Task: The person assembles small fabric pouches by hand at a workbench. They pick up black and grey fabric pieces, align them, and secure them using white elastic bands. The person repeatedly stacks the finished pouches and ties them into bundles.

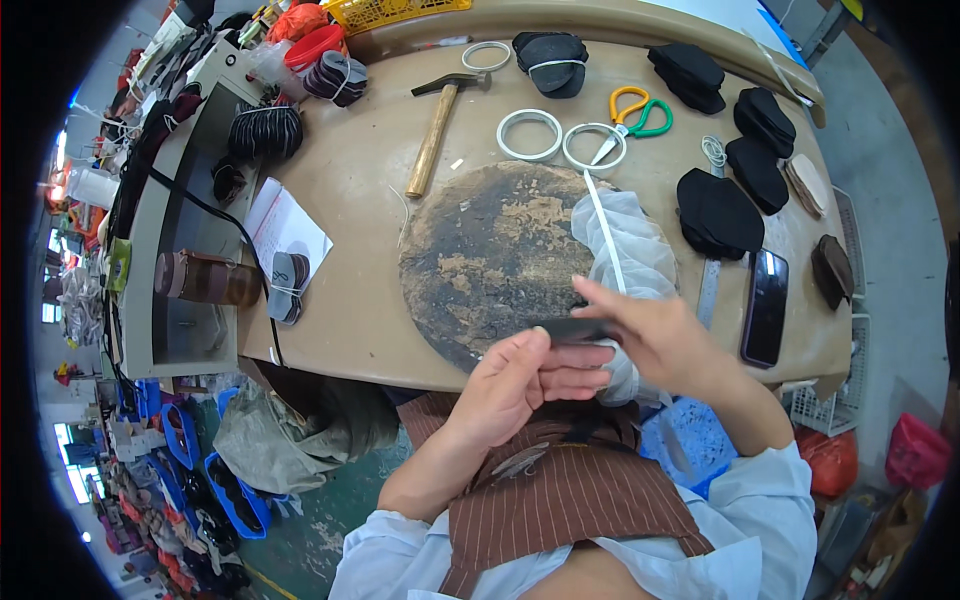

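My left hand (510, 388) pinches one end of a small, dark, flat piece (572, 330), thumb on top and fingers beneath. At its other end, my right hand (662, 340) closes round the piece, its index finger raised above it. Just behind my right hand, a stack of white sheer fabric pieces (640, 245) lies partly on a worn round wooden block (500, 240). A narrow white strip (603, 225) runs over the stack from a tape roll (594, 147) and passes out of sight near my fingers. More white fabric (622, 375) shows below my right hand.
A hammer (437, 135), scissors (625, 125), a second tape roll (529, 135) and a tied dark bundle (552, 70) lie farther back. At right are several black fabric stacks (718, 212) and a phone (766, 307). At left stand a bottle (205, 278) and paper (290, 235).
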`<action>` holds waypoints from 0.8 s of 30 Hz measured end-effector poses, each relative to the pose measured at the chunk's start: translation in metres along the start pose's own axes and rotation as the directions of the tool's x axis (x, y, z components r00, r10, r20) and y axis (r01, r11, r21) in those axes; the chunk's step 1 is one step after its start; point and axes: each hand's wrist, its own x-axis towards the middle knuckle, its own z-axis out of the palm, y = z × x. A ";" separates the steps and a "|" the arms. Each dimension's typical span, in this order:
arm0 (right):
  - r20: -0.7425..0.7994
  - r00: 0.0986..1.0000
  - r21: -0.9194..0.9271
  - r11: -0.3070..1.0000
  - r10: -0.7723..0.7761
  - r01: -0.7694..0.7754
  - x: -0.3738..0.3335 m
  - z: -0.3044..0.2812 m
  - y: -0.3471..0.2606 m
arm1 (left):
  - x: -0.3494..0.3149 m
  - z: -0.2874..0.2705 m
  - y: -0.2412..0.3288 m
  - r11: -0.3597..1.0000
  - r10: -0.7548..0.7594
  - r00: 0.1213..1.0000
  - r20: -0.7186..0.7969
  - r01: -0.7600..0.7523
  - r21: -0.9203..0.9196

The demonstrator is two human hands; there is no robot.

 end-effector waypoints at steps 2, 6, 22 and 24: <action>0.068 0.976 0.456 0.864 0.207 -0.215 0.011 -0.001 0.011 | -0.004 -0.005 0.006 0.982 0.096 0.993 -0.066 -0.084 0.168; 0.212 0.943 0.779 0.538 0.258 -0.322 0.015 0.002 0.027 | 0.000 -0.022 0.001 0.845 0.417 0.873 -0.253 -0.270 0.462; 0.201 0.937 0.841 0.440 0.285 -0.314 0.008 -0.002 0.029 | 0.013 -0.012 0.004 0.922 0.255 0.925 -0.283 -0.144 0.361; 0.208 0.936 0.843 0.433 0.283 -0.318 0.009 -0.001 0.027 | 0.011 -0.013 0.003 0.921 0.255 0.925 -0.283 -0.144 0.361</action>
